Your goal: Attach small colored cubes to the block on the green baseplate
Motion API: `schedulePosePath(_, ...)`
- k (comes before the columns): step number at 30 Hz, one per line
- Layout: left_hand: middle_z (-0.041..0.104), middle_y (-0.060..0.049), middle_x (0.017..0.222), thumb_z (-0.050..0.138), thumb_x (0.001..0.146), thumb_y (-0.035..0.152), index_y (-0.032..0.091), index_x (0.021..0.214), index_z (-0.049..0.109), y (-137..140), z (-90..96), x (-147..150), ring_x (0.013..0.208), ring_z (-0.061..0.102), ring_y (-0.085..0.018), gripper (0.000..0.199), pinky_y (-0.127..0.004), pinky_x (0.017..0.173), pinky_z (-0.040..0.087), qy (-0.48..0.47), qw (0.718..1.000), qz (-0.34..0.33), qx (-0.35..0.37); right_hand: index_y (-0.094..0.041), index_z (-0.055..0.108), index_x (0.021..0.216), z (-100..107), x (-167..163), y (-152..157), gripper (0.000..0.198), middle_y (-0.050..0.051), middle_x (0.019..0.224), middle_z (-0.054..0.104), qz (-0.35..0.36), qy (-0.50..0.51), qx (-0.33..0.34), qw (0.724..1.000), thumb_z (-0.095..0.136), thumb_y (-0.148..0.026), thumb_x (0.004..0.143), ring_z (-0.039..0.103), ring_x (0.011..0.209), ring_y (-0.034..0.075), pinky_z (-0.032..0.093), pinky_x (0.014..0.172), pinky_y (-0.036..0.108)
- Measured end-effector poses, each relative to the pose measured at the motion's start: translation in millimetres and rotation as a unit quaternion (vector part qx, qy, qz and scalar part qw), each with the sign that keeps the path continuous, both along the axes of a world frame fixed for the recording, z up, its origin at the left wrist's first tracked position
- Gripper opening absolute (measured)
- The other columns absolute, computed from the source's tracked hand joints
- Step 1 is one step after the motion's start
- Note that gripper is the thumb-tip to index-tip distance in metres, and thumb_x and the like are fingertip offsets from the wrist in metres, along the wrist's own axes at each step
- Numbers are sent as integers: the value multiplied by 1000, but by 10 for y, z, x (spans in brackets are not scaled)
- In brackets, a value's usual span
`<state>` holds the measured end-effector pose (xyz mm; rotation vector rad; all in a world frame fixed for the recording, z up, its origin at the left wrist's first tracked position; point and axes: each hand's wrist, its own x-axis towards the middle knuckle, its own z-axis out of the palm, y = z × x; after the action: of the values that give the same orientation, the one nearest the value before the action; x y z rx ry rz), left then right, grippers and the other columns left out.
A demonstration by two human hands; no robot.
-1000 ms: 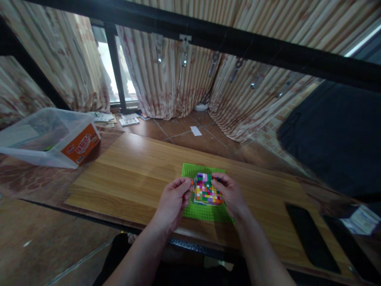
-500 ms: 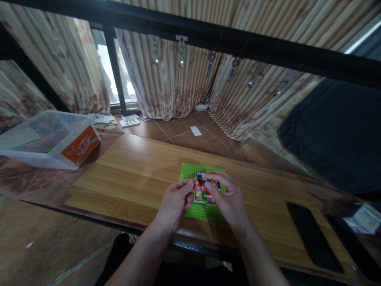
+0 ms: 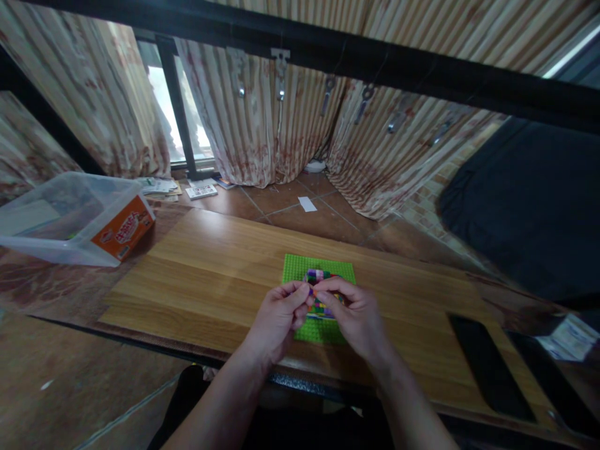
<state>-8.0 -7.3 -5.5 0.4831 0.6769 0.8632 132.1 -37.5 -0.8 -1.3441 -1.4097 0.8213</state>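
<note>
A green studded baseplate (image 3: 295, 265) lies on the wooden table, and a block of many-coloured toy bricks (image 3: 323, 274) sits over it. In front of the bricks, my left hand (image 3: 284, 312) is closed, thumb and forefinger pinching a small purple brick (image 3: 311, 292). My right hand (image 3: 354, 312) reaches in from the right, its thumb and forefinger pinched close to the left fingertips. A speck of orange shows at the right fingertips, seemingly a small orange brick. My fingers cover part of the coloured bricks.
A clear plastic bin (image 3: 84, 212) with an orange label stands at the table's left end. A black flat slab (image 3: 490, 365) lies on the right, near a paper packet (image 3: 569, 337). Metal clips (image 3: 281, 75) hang from a dark bar (image 3: 300, 50) ahead.
My right hand has moved left from the coloured bricks to meet the left fingertips, where it now pinches. The left hand has stayed nearly in place. The camera view has shifted slightly.
</note>
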Motion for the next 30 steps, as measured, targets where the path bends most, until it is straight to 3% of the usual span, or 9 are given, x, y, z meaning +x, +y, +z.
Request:
schedulePosePath(5, 54, 3, 59, 81, 61, 26, 11, 68, 60, 3, -18, -7, 41, 29, 1, 27, -13, 35, 13, -21, 999, 10, -26, -30, 72, 97, -25, 156, 21, 17, -1, 95, 72, -51, 63, 9, 997, 63, -30, 83, 64, 85, 15, 49, 79, 30)
schedulePosePath(8, 54, 3, 61, 81, 61, 26, 10, 71, 61, 26, -15, -30, 42, 30, 1, 28, -12, 35, 13, -3, 999, 33, -26, -29, 71, 104, -51, 318, 62, 23, 1, 97, 70, -100, -5, 36, 994, 56, -32, 87, 64, 87, 17, 49, 78, 31)
schedulePosePath(13, 55, 2, 64, 82, 59, 26, 10, 76, 62, 54, 1, -52, 44, 31, 1, 30, -12, 36, 14, 24, 998, 44, -31, -24, 72, 93, -186, 502, 156, 24, 4, 90, 69, -158, -127, 53, 978, 51, -33, 88, 63, 83, 19, 48, 75, 33)
schedulePosePath(20, 56, 2, 64, 84, 57, 26, 11, 76, 62, 58, -3, -57, 44, 32, 0, 33, -12, 36, 16, 52, 997, 45, -33, -25, 72, 89, -291, 435, 271, 18, 3, 93, 73, -164, -91, -2, 982, 56, -31, 83, 65, 89, 21, 48, 84, 37)
schedulePosePath(25, 56, 2, 65, 83, 58, 26, 10, 77, 62, 70, -5, -80, 45, 32, 0, 32, -12, 36, 17, 62, 997, 46, -27, -25, 72, 85, -317, 412, 317, 16, 3, 91, 71, -137, -118, 8, 983, 57, -29, 81, 63, 90, 20, 46, 85, 36)
schedulePosePath(30, 55, 2, 67, 82, 60, 25, 10, 78, 63, 72, -3, -77, 46, 32, 0, 30, -12, 37, 18, 71, 996, 48, -21, -24, 73, 84, -407, 412, 367, 15, 3, 90, 72, -133, -42, -24, 990, 60, -30, 79, 65, 88, 19, 47, 85, 37)
